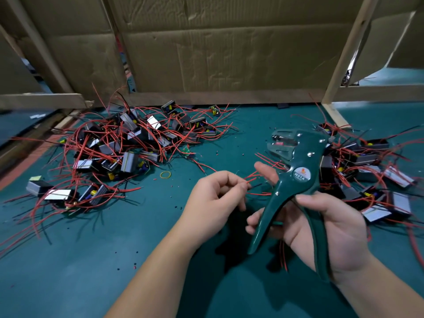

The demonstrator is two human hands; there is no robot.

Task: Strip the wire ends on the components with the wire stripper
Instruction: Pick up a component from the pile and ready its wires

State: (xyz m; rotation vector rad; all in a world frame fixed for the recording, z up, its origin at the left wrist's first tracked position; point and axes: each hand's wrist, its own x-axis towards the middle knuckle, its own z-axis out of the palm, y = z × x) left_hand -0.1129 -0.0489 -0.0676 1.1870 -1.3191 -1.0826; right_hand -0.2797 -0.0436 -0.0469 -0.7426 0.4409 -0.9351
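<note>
Above mat: left hand [214, 193] pinches wires [252, 177]; right hand [325, 226] grips stripper [296, 177].

Only the person's two arms show, up to partway along the forearms. The left hand [213, 198] and the right hand [332, 228] are bare, and so are both wrists. The left forearm [156, 271] and the right forearm [380, 294] run uncovered to the lower edge of view. The thumbnail [302, 199] on the right hand is short and plain.

dark green wire stripper [296, 180] with an orange-and-white round label, red wires [110, 143] all over a teal mat [91, 260], brown cardboard [218, 53] behind
</note>
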